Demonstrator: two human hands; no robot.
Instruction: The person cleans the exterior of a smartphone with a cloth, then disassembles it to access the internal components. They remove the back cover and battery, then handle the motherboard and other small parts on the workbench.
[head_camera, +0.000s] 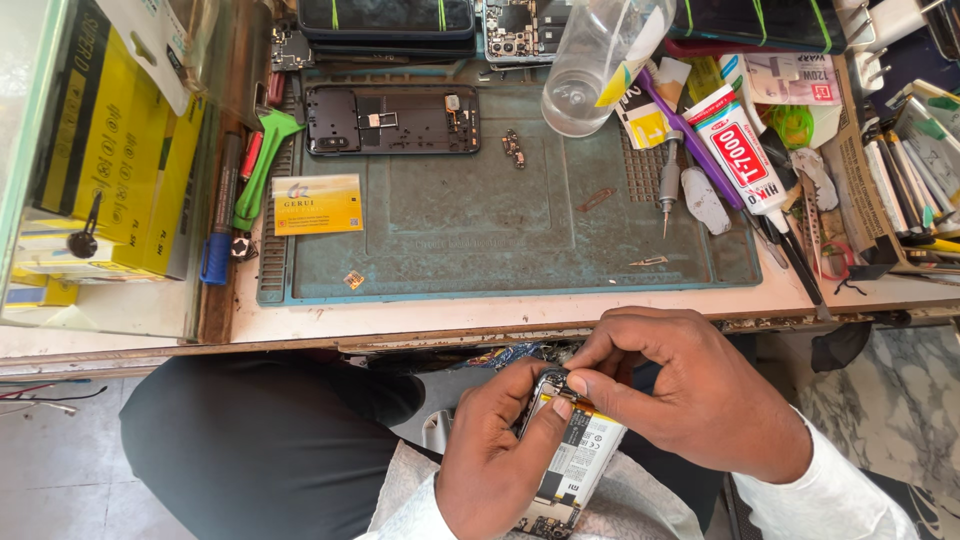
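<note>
An opened phone (575, 460) with its back cover off and its battery showing lies over my lap, below the table edge. My left hand (495, 455) grips it from the left side, thumb on its upper part. My right hand (690, 395) pinches at the phone's top end with thumb and forefinger; what is between the fingertips is too small to tell. On the blue-green work mat (480, 225) up on the table lies a black phone frame (392, 120).
A clear plastic bottle (595, 60), a glue tube (745, 155), a screwdriver (668, 185), small loose parts (513, 148) and a yellow card (317, 204) lie on or beside the mat. Yellow boxes (110, 150) stand at left, green and blue tools (250, 170) next to them.
</note>
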